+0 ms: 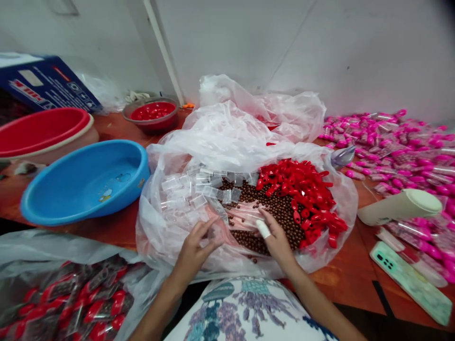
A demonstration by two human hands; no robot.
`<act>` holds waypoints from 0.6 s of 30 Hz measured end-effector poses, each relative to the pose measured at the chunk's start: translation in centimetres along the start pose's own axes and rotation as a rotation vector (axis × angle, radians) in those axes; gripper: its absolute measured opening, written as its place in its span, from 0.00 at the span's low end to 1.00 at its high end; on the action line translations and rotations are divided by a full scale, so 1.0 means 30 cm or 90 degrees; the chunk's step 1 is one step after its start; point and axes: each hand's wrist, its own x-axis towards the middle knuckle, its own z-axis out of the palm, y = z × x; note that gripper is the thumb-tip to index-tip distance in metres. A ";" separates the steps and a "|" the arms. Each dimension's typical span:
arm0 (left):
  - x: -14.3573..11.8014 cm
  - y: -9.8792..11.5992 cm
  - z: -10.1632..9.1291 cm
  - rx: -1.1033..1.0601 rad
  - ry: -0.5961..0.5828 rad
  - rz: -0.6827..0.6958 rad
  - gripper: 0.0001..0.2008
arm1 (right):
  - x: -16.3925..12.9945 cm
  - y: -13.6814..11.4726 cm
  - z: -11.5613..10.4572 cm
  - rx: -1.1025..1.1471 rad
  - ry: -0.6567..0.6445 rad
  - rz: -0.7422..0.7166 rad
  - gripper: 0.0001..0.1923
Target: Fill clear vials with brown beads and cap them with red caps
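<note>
Two hands work inside the plastic bag [170,227]: left hand [194,248] pinches a clear tube [216,232], right hand [275,239], fingers spread, rests on brown beads [280,213] at 5 o'clock of the red caps [305,189]. Tubes look light, slippery; grip mid-length.

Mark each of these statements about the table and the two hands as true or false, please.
1. The round blue plastic basin holds brown beads. False: nothing shows in it; the small brown beads lie in the clear plastic bag.
2. The right hand rests on the beads. True.
3. The red plastic caps lie left of the beads. False: they lie right.
4. The left hand touches the bag's clear tubes. True.
5. Pink-capped tubes cover the table's right side. True.
</note>
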 end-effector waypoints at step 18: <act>0.389 0.034 0.313 -0.082 -0.116 -0.137 0.11 | -0.191 0.101 -0.337 0.144 0.211 0.088 0.14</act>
